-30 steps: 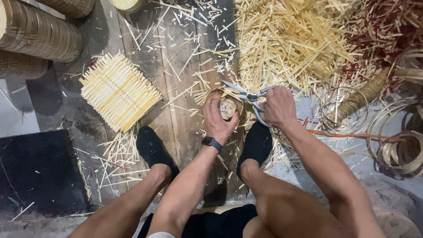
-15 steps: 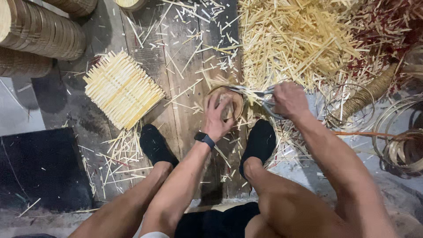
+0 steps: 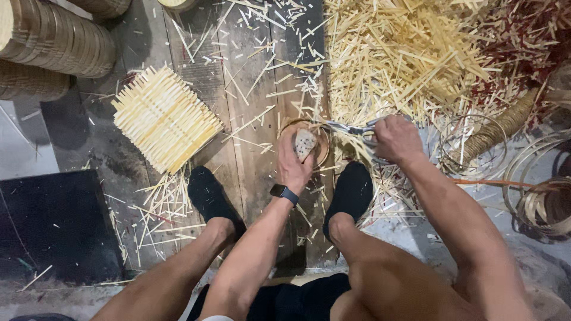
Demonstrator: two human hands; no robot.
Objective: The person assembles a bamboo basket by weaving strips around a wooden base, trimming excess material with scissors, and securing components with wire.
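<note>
We see our left hand (image 3: pixel 295 161) closed around a small round woven bamboo disc with a thin hoop rim (image 3: pixel 306 141), held low over the dark wooden floor planks (image 3: pixel 250 148), just ahead of our two black shoes (image 3: pixel 209 196). Our right hand (image 3: pixel 397 138) is wrapped shut around the handles of a pair of metal scissors (image 3: pixel 351 126), whose blades point left and meet the disc's right edge; whether the blades are parted or closed we cannot tell.

Left of the disc lies a square mat of pale bamboo slats (image 3: pixel 163 119); beyond the disc, to the right, spreads a big heap of loose bamboo offcuts (image 3: pixel 410 53). Farther right of the disc sit coiled thin hoops (image 3: pixel 476 142).

We judge the main risk to be the blades: our left fingers curl close to the rim where the scissors bite, so a slip could nick them. A cut too deep could also sever the weave and loosen the rim.
</note>
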